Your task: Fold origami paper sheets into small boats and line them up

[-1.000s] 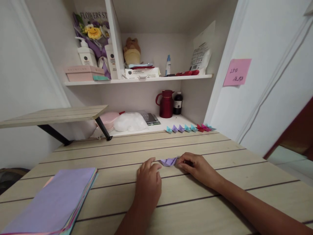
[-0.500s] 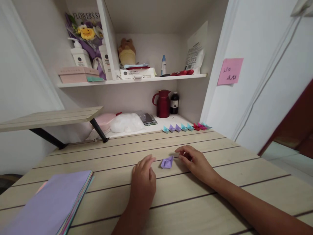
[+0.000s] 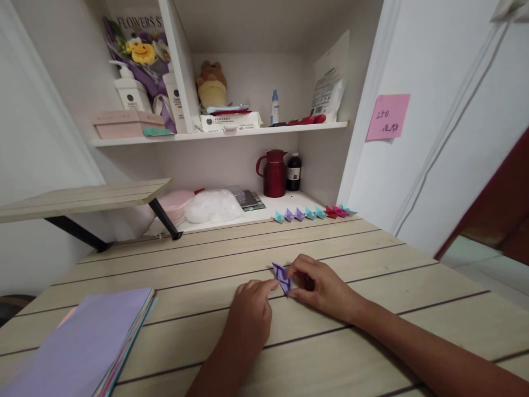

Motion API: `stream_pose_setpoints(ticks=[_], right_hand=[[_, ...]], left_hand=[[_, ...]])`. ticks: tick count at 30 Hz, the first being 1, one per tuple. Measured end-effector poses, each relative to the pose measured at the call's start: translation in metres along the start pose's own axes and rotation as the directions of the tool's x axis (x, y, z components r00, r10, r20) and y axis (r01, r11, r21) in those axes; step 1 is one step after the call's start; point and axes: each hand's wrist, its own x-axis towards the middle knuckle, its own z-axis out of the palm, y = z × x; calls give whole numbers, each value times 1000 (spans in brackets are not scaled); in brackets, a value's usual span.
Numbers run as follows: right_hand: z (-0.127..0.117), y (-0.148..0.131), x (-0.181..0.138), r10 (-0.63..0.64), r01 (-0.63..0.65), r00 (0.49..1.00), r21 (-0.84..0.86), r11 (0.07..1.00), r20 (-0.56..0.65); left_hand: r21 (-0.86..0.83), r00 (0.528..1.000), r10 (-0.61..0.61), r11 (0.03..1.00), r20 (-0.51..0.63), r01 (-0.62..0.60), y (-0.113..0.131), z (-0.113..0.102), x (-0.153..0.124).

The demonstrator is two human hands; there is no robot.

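Observation:
A small folded purple paper piece [image 3: 282, 277] stands tilted on the wooden table [image 3: 372, 259], held between both hands. My right hand [image 3: 320, 285] pinches its right side with thumb and fingers. My left hand [image 3: 250, 314] touches its left edge with a fingertip, the other fingers curled. A stack of coloured paper sheets [image 3: 82, 347], purple on top, lies at the near left.
A row of small folded paper boats [image 3: 312, 213] in blue, purple and red lines the table's far edge. Behind it are a red jug [image 3: 275, 173], a dark bottle [image 3: 293, 172] and a white bag [image 3: 212, 206]. A raised wooden shelf board [image 3: 86, 196] juts from the left.
The purple piece lay loose between my open hands half a second ago; now both hands have closed in on it and the right hand has tipped it up on edge.

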Motion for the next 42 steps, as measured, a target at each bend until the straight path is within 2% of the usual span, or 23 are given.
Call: stream_pose_setpoints(ticks=[8,13,19,22,25,28,31,36,42], right_hand=[[-2,-1,-2,-42,38,996,56,998,81],[3,1,-2,-26,28,999,-38,999,43],[14,-6,1,20,-35,996,-167,985,-92],[16,-7,2,28,-44,997,-229,973,-70],[11,-2,1,-12,9,1000,-214,977,-12],[2,4,0,-50,51,999,-194,980,12],[-3,8,0,-28,32,999,-160,987,26],[-1,6,-1,48,-45,998,-112,993,27],[3,-6,-3,0,3,1000,-144,990,20]], left_hand=[[12,1000,6,1000,23,-7,2,-1,2],[15,1000,-4,1000,20,4,3,0,1],[49,1000,-7,999,13,6,1,2,1],[102,996,-73,992,-46,78,-1,2,3],[117,991,-116,986,-68,123,-2,2,3],[105,999,-48,993,-16,50,0,2,1],[108,999,5,994,39,-9,3,2,0],[135,997,-5,991,82,-6,6,0,1],[96,988,58,993,141,-72,7,0,1]])
